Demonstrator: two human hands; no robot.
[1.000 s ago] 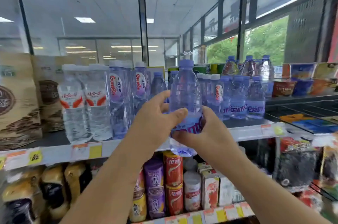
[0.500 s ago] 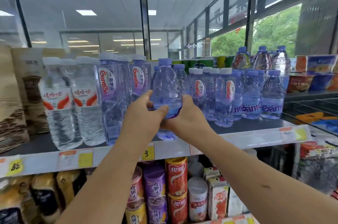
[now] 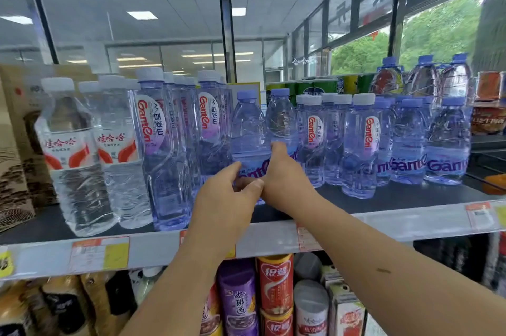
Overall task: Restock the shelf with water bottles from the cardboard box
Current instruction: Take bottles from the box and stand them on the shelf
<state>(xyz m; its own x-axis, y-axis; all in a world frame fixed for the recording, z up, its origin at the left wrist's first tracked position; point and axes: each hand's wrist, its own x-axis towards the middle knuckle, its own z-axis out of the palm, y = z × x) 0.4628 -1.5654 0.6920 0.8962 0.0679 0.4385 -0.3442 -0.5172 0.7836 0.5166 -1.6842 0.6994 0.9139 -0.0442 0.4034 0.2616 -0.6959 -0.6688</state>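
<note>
A small clear water bottle [image 3: 247, 133] with a purple cap and purple label stands on the dark shelf [image 3: 383, 200], in the gap between the tall Ganten bottles [image 3: 161, 149] and the small Ganten bottles [image 3: 358, 149]. My left hand [image 3: 227, 198] grips its lower left side. My right hand [image 3: 284, 176] grips its lower right side, thumb up along the label. A second similar bottle [image 3: 280, 116] stands right behind it. The cardboard box is out of view.
Two white-capped bottles [image 3: 82, 149] with red labels stand at the shelf's left, next to brown paper bags [image 3: 13, 144]. More purple-label bottles [image 3: 446, 144] fill the right. Cans [image 3: 275, 286] and cartons sit on the lower shelf. Price tags line the shelf edge [image 3: 356, 228].
Both hands carried the bottle from in front of the shelf edge forward and down onto the shelf, into the gap among the Ganten bottles.
</note>
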